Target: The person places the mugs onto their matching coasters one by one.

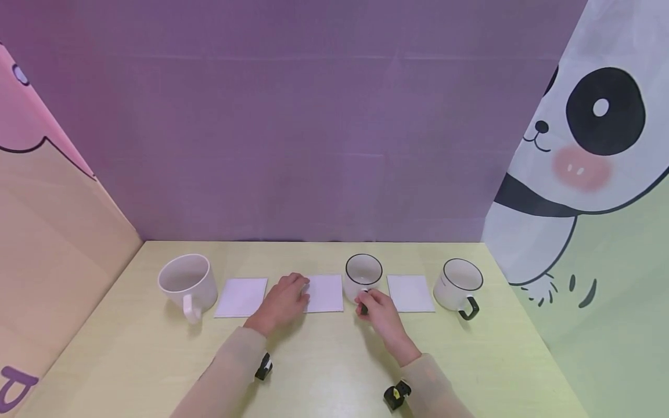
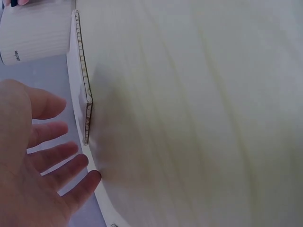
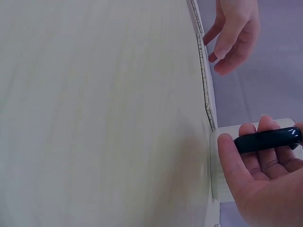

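With the right hand [image 1: 384, 319] pinching its black handle [image 3: 265, 140] and the left hand [image 1: 282, 303] spread near the middle panel [image 1: 325, 294], we judge the black-rimmed mug [image 1: 360, 277], between that panel and the rightmost panel [image 1: 410, 293], light, rigid, slick, chippable and best held by that handle.

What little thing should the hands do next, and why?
Maybe the right hand should gently lift the middle mug, since it holds that mug by the black handle, and the mug sits beside, not on, the middle white square.
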`<act>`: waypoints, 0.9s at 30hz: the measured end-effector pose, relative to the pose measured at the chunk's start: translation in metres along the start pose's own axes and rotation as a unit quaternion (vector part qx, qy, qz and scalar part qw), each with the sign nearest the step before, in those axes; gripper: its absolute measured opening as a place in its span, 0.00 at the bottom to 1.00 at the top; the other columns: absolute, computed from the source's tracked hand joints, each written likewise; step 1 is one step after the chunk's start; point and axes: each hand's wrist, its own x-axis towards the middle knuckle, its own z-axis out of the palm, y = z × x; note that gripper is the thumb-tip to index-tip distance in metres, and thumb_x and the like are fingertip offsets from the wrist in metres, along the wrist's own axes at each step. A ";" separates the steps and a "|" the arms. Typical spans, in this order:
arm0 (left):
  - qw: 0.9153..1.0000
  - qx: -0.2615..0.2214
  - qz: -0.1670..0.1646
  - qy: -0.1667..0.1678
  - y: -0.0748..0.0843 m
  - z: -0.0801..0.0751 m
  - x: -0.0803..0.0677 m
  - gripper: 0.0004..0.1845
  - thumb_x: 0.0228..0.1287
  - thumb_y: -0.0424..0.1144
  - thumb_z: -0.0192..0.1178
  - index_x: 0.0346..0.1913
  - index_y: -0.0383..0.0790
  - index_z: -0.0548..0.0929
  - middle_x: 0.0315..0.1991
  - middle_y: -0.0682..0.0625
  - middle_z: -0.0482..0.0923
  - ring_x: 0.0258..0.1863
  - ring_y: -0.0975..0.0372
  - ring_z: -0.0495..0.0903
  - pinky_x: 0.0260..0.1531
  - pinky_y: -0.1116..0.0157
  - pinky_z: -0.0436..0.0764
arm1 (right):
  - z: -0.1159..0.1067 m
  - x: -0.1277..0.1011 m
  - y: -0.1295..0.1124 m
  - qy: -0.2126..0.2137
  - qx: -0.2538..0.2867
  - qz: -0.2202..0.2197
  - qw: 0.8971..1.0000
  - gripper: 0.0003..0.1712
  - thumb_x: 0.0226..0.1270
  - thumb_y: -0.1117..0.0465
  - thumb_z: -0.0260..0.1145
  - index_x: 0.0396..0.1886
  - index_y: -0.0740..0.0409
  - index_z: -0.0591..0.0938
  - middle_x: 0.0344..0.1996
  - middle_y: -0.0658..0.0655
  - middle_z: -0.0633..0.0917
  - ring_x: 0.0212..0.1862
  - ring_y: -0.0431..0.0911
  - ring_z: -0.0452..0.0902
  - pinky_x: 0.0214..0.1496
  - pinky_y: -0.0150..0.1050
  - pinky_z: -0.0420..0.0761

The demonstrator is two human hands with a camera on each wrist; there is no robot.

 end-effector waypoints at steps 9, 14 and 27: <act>0.999 0.033 -0.003 -0.025 -0.001 0.001 0.000 0.24 0.73 0.40 0.59 0.66 0.32 0.76 0.68 0.39 0.73 0.67 0.44 0.70 0.66 0.45 0.70 | 0.001 -0.001 -0.002 0.004 0.001 0.004 1.000 0.17 0.79 0.61 0.56 0.40 0.75 0.79 0.33 0.59 0.81 0.36 0.44 0.77 0.52 0.48 0.84; 0.998 0.058 0.002 -0.035 -0.001 0.000 -0.001 0.25 0.73 0.42 0.59 0.67 0.31 0.75 0.69 0.39 0.71 0.68 0.43 0.69 0.64 0.43 0.71 | 0.002 -0.001 -0.001 0.004 0.006 -0.003 1.000 0.17 0.79 0.61 0.56 0.39 0.74 0.79 0.33 0.58 0.81 0.36 0.44 0.77 0.51 0.50 0.84; 0.998 0.044 -0.016 -0.048 -0.001 0.000 0.000 0.26 0.72 0.44 0.62 0.68 0.35 0.76 0.71 0.42 0.70 0.70 0.45 0.67 0.66 0.43 0.69 | 0.000 0.000 0.000 0.004 -0.001 0.010 1.000 0.15 0.78 0.62 0.56 0.39 0.72 0.80 0.31 0.57 0.81 0.36 0.43 0.77 0.52 0.47 0.84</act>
